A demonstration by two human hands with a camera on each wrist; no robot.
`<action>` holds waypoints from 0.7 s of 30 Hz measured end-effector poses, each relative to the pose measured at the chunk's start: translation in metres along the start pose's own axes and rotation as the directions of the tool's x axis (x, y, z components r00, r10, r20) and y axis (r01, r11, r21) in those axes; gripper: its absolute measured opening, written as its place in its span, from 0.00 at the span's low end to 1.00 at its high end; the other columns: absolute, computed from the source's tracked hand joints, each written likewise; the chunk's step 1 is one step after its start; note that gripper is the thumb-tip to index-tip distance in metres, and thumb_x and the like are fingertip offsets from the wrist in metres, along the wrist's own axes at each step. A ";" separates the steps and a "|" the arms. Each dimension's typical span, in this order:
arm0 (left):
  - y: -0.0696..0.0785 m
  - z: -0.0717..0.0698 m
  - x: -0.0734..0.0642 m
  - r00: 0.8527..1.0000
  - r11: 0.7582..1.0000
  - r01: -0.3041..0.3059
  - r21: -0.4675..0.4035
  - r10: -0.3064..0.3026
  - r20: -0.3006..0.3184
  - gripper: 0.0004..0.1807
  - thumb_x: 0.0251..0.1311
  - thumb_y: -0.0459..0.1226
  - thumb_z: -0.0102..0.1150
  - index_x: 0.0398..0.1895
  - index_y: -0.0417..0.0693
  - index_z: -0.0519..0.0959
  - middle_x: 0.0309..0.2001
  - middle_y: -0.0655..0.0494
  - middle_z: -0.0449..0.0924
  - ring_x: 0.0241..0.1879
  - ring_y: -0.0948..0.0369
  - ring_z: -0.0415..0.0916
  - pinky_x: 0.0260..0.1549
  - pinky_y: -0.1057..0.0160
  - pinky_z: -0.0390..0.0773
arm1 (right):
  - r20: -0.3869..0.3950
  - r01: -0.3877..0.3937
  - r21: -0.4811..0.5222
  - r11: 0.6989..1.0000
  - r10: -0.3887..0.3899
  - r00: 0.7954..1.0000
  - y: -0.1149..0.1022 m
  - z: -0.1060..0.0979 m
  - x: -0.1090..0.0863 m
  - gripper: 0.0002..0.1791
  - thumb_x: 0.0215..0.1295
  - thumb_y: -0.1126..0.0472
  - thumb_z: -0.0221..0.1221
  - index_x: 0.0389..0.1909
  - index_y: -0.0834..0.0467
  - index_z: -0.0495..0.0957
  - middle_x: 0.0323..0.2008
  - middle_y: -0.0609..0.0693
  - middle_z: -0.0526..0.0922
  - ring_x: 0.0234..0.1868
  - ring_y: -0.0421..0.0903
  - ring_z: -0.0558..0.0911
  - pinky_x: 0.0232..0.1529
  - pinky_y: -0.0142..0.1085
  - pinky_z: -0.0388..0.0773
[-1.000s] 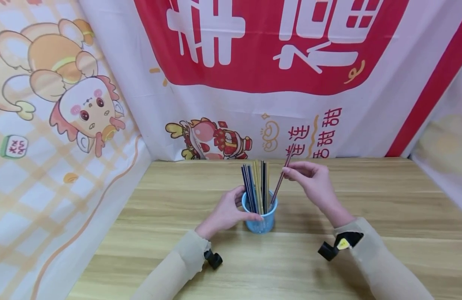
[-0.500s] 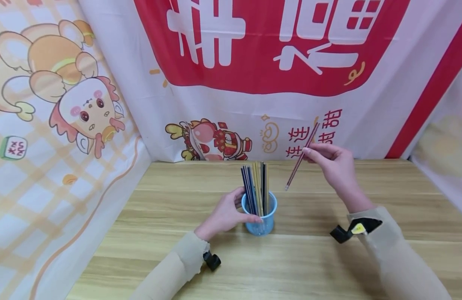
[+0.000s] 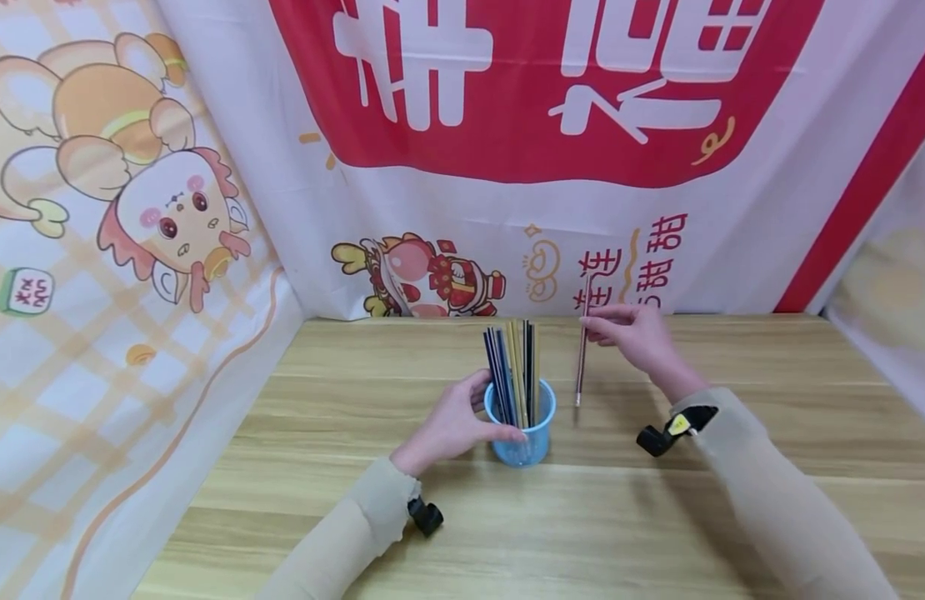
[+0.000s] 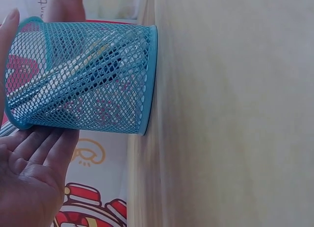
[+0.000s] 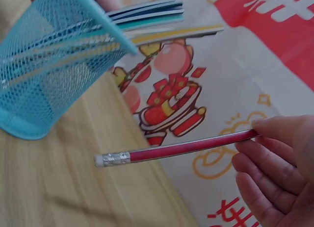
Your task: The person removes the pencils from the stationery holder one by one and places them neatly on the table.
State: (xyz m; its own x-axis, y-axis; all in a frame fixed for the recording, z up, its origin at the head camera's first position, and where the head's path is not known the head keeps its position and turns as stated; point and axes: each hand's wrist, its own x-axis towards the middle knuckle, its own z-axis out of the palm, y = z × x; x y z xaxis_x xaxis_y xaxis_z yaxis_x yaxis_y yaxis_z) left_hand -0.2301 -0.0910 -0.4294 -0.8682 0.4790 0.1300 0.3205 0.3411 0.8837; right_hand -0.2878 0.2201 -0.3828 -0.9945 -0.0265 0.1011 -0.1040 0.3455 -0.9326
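Beige sleeves (image 3: pixel 342 537), each with a black wrist camera (image 3: pixel 426 517), reach over the wooden table (image 3: pixel 552 542). The person's left hand (image 3: pixel 455 423) holds the blue mesh pen cup (image 3: pixel 524 452) between thumb and fingers, dark and yellow pencils (image 3: pixel 512 358) leaning inside. Right of the cup and apart from it, the right hand (image 3: pixel 637 337) pinches a red pencil (image 3: pixel 582 362), eraser end down. Behind hangs a red-and-white printed cloth (image 3: pixel 522 154).

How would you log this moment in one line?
left hand: holds blue mesh cup; right hand: pinches red pencil, eraser down; cup: contains more pencils
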 end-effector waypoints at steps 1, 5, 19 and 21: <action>0.000 0.000 0.000 1.000 1.000 -0.001 0.002 0.001 -0.001 0.55 0.41 0.52 0.84 0.74 0.50 0.67 0.67 0.58 0.74 0.65 0.60 0.71 0.67 0.56 0.68 | 0.019 -0.008 0.008 1.000 0.008 1.000 0.003 0.002 0.001 0.24 0.70 0.52 0.66 0.56 0.67 0.81 0.43 0.58 0.88 0.39 0.46 0.88 0.45 0.39 0.86; 0.000 -0.001 0.000 1.000 1.000 -0.004 0.001 0.004 0.003 0.54 0.41 0.52 0.84 0.74 0.51 0.67 0.67 0.58 0.74 0.65 0.60 0.71 0.67 0.56 0.68 | 0.082 -0.053 0.048 0.997 0.049 0.995 0.018 0.011 0.004 0.23 0.70 0.59 0.66 0.57 0.72 0.78 0.44 0.65 0.86 0.39 0.51 0.88 0.46 0.45 0.86; 0.000 -0.001 0.001 1.000 1.000 -0.009 -0.010 0.009 0.008 0.53 0.40 0.51 0.84 0.73 0.52 0.68 0.66 0.59 0.74 0.65 0.60 0.71 0.67 0.57 0.68 | 0.149 -0.233 0.050 0.971 0.224 0.963 0.048 0.034 -0.001 0.21 0.69 0.66 0.64 0.58 0.72 0.77 0.39 0.64 0.87 0.35 0.52 0.87 0.41 0.43 0.87; 0.000 -0.001 0.001 1.000 1.000 -0.014 -0.011 0.014 0.010 0.53 0.40 0.51 0.84 0.73 0.51 0.68 0.66 0.58 0.74 0.65 0.60 0.71 0.67 0.58 0.68 | 0.148 -0.249 0.056 0.967 0.238 0.960 0.050 0.035 0.000 0.20 0.69 0.66 0.64 0.58 0.72 0.77 0.38 0.63 0.87 0.33 0.50 0.87 0.40 0.42 0.87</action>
State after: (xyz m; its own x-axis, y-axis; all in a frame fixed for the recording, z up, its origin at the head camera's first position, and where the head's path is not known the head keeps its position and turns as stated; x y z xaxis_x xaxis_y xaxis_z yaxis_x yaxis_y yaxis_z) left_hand -0.2312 -0.0914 -0.4287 -0.8599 0.4915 0.1379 0.3283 0.3257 0.8867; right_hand -0.2934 0.2043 -0.4418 -0.9809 -0.0818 -0.1766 0.1463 0.2881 -0.9464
